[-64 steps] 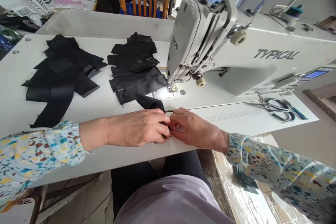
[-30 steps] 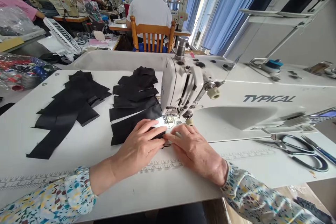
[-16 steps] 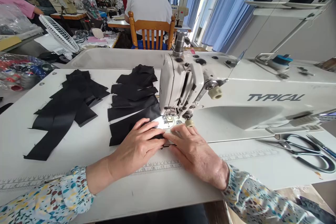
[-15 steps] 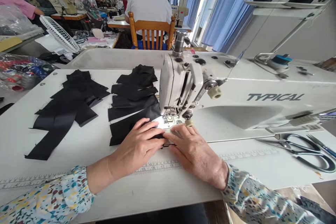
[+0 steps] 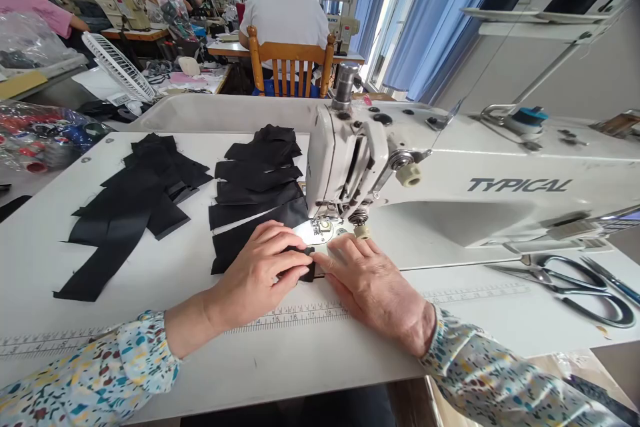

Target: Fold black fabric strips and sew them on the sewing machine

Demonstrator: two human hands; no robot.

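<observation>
My left hand (image 5: 260,270) is closed on a small black fabric strip (image 5: 309,272) just in front of the sewing machine (image 5: 500,153); its fingers are bent and pressed together over the cloth. At the strip's right end is my right hand (image 5: 377,293), its thumb and index finger pinching the edge, partly hidden. Both hands are below the needle plate (image 5: 323,232). Black fabric pieces (image 5: 257,177) lie in a row left of the machine head, the lowest one running under my left hand. Farther left, more black strips (image 5: 135,193) lie in an overlapping pile.
Scissors (image 5: 575,283) lie at the right of the white table (image 5: 240,373), beside another tool with a dark handle. A printed ruler (image 5: 295,315) crosses the table front. A wooden chair (image 5: 293,53) and a person in white are beyond. A plastic bag (image 5: 45,137) is at left.
My left hand's fingers have bent and drawn slightly left, baring more of the black strip's end. The right hand has barely moved. The whole view has shifted slightly.
</observation>
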